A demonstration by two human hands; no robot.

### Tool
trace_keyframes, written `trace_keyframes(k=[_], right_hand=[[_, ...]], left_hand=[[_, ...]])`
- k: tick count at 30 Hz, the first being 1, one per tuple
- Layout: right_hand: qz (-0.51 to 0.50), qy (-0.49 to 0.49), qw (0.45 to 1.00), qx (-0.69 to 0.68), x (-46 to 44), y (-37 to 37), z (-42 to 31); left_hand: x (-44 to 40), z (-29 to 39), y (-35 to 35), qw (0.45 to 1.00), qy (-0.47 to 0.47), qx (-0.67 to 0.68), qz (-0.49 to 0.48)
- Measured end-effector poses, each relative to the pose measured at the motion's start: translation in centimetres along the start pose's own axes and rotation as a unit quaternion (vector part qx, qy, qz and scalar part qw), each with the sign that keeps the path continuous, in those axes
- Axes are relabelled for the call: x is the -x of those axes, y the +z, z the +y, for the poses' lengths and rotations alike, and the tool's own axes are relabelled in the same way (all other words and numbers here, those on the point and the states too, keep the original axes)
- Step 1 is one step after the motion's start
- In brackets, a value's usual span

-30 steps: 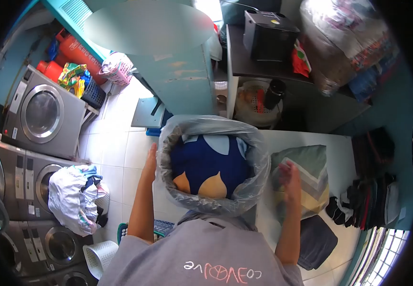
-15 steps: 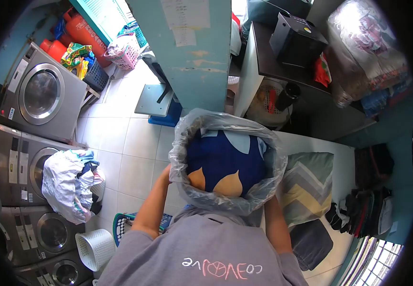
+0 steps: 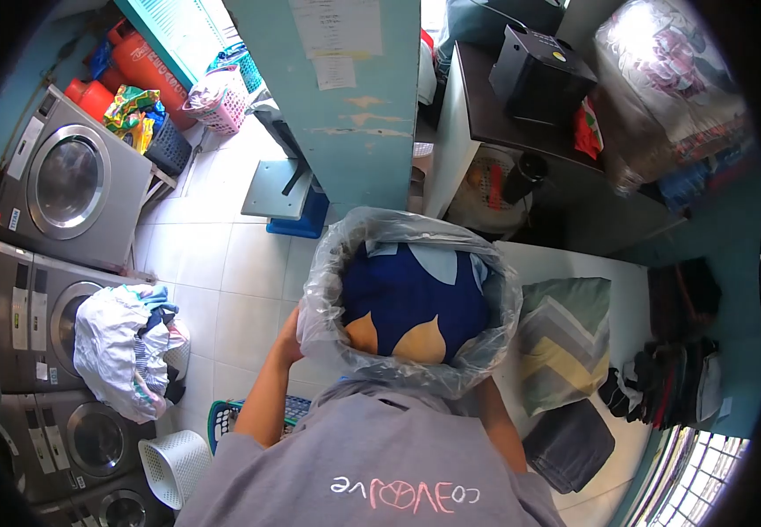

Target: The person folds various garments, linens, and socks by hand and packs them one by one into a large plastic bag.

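A clear plastic bag (image 3: 320, 307) with a wide open mouth stands upright against my chest. Inside it lies a folded navy fabric (image 3: 398, 294) with orange and pale blue shapes. My left hand (image 3: 289, 339) holds the outer left side of the bag, its fingers mostly hidden behind the plastic. On the other side my right forearm (image 3: 496, 417) runs under the bag, which hides the right hand. Just right of the bag, a grey, green and yellow zigzag-patterned folded cloth (image 3: 566, 347) lies on a white table (image 3: 565, 262).
Stacked front-loading machines (image 3: 68, 180) line the left, with a heaped laundry basket (image 3: 126, 347) before them. A white basket (image 3: 174, 465) stands lower left. Folded dark cloth (image 3: 571, 446) and a row of clothes (image 3: 666, 382) lie right. A teal pillar (image 3: 345, 149) rises ahead.
The bag has shifted slightly left and tilted a little, its right side lower. My left hand has moved slightly left and shows more beside the bag. The fabric stays inside.
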State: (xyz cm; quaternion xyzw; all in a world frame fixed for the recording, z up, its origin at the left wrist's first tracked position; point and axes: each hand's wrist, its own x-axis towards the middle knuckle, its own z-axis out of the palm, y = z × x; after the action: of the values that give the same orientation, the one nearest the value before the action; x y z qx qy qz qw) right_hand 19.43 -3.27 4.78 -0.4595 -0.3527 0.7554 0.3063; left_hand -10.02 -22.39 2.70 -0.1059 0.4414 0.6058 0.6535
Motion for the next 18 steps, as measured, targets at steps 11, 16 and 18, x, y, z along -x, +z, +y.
trace_keyframes(k=[11,16,18], right_hand=[[0.047,0.009,0.989,-0.143,9.6,-8.1,-5.0],[-0.104,-0.084,0.963,-0.234,6.3,-8.2,-11.0],[0.049,-0.093,0.972,-0.209,3.5,-5.5,-14.1]], left_hand=[[10.4,4.6,4.2,0.971,0.130,0.025,-0.198],[7.9,7.3,8.3,0.960,0.217,0.052,-0.168],[4.7,9.1,10.3,0.957,0.226,0.101,-0.154]])
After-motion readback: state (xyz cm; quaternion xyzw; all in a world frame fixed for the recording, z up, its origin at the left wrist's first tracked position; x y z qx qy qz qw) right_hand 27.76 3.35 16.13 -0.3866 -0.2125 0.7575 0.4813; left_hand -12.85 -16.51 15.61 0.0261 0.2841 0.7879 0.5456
